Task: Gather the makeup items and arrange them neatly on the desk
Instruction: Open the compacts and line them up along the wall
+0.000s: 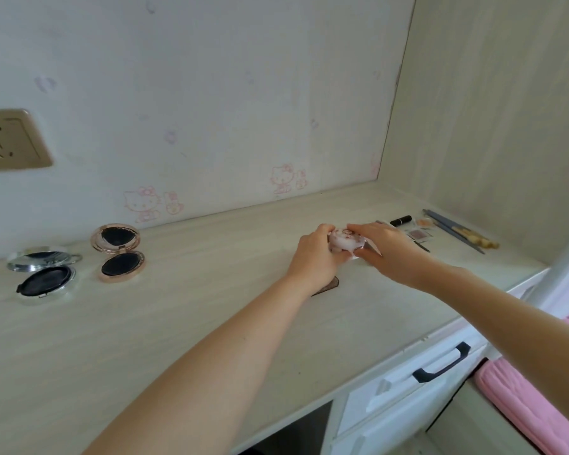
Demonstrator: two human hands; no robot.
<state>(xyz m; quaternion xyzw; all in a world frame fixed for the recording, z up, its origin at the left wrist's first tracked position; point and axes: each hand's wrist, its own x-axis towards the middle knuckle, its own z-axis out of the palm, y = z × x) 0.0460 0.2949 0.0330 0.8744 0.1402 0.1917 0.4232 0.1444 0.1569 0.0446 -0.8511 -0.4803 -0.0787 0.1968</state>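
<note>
We hold a round, translucent white compact flecked with pink [345, 242] between both hands, left hand [316, 254] and right hand [386, 249] gripping it above the pale wood-grain desk [211, 323]. We judge the task midway: a black lipstick tube [400, 220], small eyeshadow pans [418, 234] and slim pencils [454, 229] lie grouped at right, while the open rose-gold compact [119, 252] and open silver compact [43, 274] sit well apart at left.

Round pale floral compact [345, 243] held above desk; two compacts [120, 254] lie open.

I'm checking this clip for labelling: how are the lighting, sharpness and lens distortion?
Head view: soft, even daylight with faint shadows; wide-angle bending shows at the socket and desk edges; both hands, left hand and right hand, look slightly soft around the small pale case; the silver compact lid glints.
</note>
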